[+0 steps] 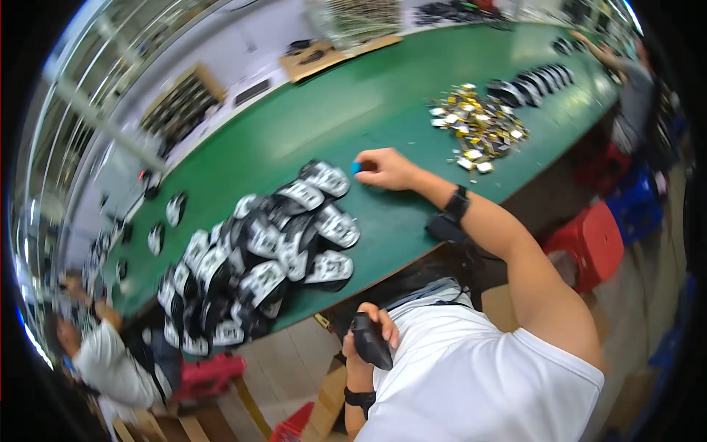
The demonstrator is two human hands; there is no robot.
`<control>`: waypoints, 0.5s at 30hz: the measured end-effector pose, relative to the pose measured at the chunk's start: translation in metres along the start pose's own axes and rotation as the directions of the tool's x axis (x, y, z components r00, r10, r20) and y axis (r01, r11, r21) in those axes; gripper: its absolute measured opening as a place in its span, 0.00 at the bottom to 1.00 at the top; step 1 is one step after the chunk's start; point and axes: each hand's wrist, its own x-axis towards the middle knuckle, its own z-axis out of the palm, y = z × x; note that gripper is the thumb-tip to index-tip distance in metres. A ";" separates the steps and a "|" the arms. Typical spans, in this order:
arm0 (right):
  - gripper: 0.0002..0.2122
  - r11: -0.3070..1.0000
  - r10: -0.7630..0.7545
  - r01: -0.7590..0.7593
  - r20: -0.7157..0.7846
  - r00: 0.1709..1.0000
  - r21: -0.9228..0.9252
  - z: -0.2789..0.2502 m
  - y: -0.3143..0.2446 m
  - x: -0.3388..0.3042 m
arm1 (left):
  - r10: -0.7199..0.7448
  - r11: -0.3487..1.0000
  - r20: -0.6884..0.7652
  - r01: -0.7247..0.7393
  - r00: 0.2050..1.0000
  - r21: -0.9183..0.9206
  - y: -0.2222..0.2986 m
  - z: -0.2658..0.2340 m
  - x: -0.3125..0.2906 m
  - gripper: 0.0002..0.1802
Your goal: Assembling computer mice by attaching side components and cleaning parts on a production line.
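My left hand (386, 324), low and close to my body, is closed around a smooth black computer mouse (371, 342). My right hand (390, 169) reaches out over the green table with its fingers curled. A small blue thing (356, 168) shows at its fingertips; blur hides its kind. Just left of that hand lies a heap of computer mice (261, 239), black with white, patterned faces turned up. Many of them overlap, and the nearest ones lie by the table's front edge.
Beyond my right arm sits a pile of small yellow and white parts (479, 125), with a row of black shells (526, 85) behind it. Co-workers sit at left (118, 361) and far right (637, 96). A red stool (585, 247) stands right; the green table (398, 243) ends before me.
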 end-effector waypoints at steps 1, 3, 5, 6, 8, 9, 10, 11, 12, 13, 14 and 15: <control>0.14 1.000 -0.012 0.012 0.017 1.000 -0.022 -0.001 -0.007 -0.002 | 0.022 1.000 -0.003 -0.022 1.000 0.015 -0.002 0.002 0.002 0.33; 0.16 0.998 -0.031 0.030 -0.007 1.000 -0.049 -0.007 -0.013 -0.012 | -0.038 0.997 0.009 0.039 0.999 -0.067 0.001 0.003 0.007 0.32; 0.16 0.975 -0.067 0.098 0.156 0.985 -0.198 -0.025 -0.042 -0.034 | -0.109 0.994 0.001 0.109 0.994 0.004 0.006 0.007 0.015 0.32; 0.15 0.892 -0.140 0.199 0.170 0.975 -0.407 -0.038 -0.049 -0.051 | -0.171 0.982 -0.010 0.171 0.985 0.079 0.009 0.011 0.017 0.32; 0.14 0.810 -0.227 0.251 0.111 0.968 -0.530 -0.072 -0.062 -0.085 | -0.214 0.976 0.023 0.212 0.977 0.056 0.010 0.010 0.026 0.31; 0.13 0.864 -0.191 0.154 -0.029 0.981 -0.479 -0.087 -0.069 -0.094 | -0.234 0.972 0.043 0.232 0.971 0.034 0.013 0.007 0.028 0.31; 0.12 0.910 -0.142 0.064 -0.163 0.976 -0.409 -0.102 -0.072 -0.102 | -0.242 0.970 -0.012 0.242 0.970 0.009 0.016 0.006 0.026 0.31; 0.10 0.913 -0.147 -0.031 -0.397 0.906 -0.407 -0.120 -0.073 -0.110 | -0.244 0.970 -0.011 0.244 0.970 0.004 0.018 0.005 0.026 0.31; 0.08 0.834 -0.179 -0.194 -0.586 0.790 -0.516 -0.143 -0.063 -0.122 | -0.246 0.969 0.036 0.244 0.969 0.049 0.019 0.003 0.024 0.30; 0.07 0.873 -0.081 -0.293 -0.708 0.701 -0.390 -0.172 -0.057 -0.137 | -0.257 0.965 0.092 0.249 0.962 0.088 0.019 0.003 0.025 0.28; 0.07 0.866 -0.016 -0.385 -0.787 0.616 -0.319 -0.191 -0.054 -0.149 | -0.282 0.958 0.074 0.276 0.957 0.072 0.020 0.007 0.031 0.29; 0.08 0.857 0.010 -0.413 -0.791 0.612 -0.308 -0.213 -0.040 -0.163 | -0.291 0.956 0.085 0.286 0.953 0.066 0.017 0.010 0.032 0.29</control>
